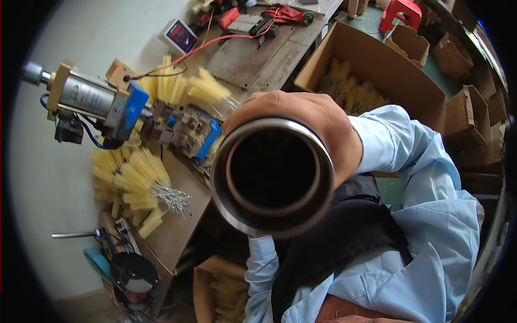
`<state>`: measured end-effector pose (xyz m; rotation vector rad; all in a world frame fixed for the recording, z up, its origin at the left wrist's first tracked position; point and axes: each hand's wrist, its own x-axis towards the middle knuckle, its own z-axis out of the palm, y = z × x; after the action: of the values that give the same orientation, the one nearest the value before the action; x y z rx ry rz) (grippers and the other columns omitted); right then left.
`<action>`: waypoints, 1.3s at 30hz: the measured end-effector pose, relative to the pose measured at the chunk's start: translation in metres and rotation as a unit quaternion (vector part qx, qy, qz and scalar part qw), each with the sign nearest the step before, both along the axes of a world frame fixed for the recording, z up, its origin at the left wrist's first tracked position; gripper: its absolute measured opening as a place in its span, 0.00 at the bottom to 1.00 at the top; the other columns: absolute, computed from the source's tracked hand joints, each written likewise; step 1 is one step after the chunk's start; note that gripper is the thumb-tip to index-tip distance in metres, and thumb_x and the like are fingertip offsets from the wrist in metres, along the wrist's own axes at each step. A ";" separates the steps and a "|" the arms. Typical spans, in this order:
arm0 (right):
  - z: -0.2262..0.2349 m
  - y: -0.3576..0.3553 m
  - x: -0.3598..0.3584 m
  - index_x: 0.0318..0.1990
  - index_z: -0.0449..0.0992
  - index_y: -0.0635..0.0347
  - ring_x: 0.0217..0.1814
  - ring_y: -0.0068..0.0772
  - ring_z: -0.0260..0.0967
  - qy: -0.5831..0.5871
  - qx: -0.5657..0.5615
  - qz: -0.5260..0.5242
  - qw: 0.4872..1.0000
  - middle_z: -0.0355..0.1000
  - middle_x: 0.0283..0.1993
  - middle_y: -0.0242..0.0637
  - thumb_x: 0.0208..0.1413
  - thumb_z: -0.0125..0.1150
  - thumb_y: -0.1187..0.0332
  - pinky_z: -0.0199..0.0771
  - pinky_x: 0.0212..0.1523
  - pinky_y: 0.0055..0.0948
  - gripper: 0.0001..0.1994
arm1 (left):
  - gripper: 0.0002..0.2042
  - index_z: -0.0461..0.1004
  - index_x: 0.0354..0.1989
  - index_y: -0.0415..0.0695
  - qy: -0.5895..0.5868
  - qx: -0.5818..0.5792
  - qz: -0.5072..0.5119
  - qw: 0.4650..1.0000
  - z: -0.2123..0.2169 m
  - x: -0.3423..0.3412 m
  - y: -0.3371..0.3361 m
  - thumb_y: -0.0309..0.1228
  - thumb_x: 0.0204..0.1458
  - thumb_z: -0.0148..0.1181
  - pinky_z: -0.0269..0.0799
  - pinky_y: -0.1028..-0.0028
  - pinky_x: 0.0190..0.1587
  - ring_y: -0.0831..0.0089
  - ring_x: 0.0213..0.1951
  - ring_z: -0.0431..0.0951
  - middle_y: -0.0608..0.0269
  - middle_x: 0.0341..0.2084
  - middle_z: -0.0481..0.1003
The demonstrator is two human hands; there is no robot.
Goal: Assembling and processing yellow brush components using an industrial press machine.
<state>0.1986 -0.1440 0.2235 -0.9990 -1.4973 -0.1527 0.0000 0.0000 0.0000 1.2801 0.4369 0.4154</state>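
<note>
A round steel cup (pixel 327 188) fills the middle of the head view, its wide mouth turned toward me and its inside dark. My right hand (pixel 318 116) is closed around the far side of it, with the knuckles over the top; the fingertips are hidden. Below the cup shows the light blue left sleeve (pixel 262 266). Only a sliver of my left hand (pixel 258 236) shows at the cup's lower rim, so its fingers cannot be seen. Behind the cup, to the left, a bench fixture with blue parts (pixel 212 140) sits near yellow-bristled wire brushes (pixel 141 175).
A pneumatic cylinder (pixel 86 96) reaches over the workbench (pixel 186 207). Farther back are a small screen (pixel 180 36), a red cable and red gloves (pixel 285 16). A cardboard box (pixel 398 81) of brushes stands at the right, a red stool (pixel 401 15) beyond. Another box (pixel 202 290) sits below.
</note>
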 end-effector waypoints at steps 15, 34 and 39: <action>-0.148 0.087 -0.067 0.50 0.71 0.65 0.44 0.52 0.75 0.158 -0.215 -0.011 0.964 0.74 0.42 0.48 0.30 0.76 0.66 0.75 0.45 0.39 0.34 | 0.32 0.70 0.54 0.34 -0.034 0.406 0.070 0.910 0.179 -0.029 0.042 0.33 0.40 0.75 0.70 0.68 0.54 0.63 0.49 0.75 0.51 0.49 0.73; -0.198 0.131 -0.133 0.50 0.71 0.64 0.43 0.50 0.75 0.148 -0.185 0.038 0.971 0.74 0.44 0.48 0.40 0.73 0.66 0.75 0.43 0.39 0.28 | 0.29 0.70 0.53 0.38 0.124 0.649 0.159 0.733 0.153 -0.051 0.043 0.42 0.46 0.68 0.73 0.64 0.42 0.56 0.39 0.73 0.54 0.38 0.73; -0.195 0.127 -0.133 0.50 0.70 0.65 0.43 0.52 0.74 0.138 -0.190 0.036 0.971 0.73 0.44 0.49 0.39 0.73 0.66 0.75 0.43 0.40 0.28 | 0.29 0.71 0.53 0.40 0.148 0.644 0.092 0.745 0.154 -0.060 0.046 0.41 0.44 0.70 0.73 0.63 0.44 0.56 0.41 0.73 0.54 0.41 0.72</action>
<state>0.0652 -0.0171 0.0281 -1.2129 -1.3264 0.3262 -0.0599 0.0459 0.1540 2.7071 0.5569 0.7338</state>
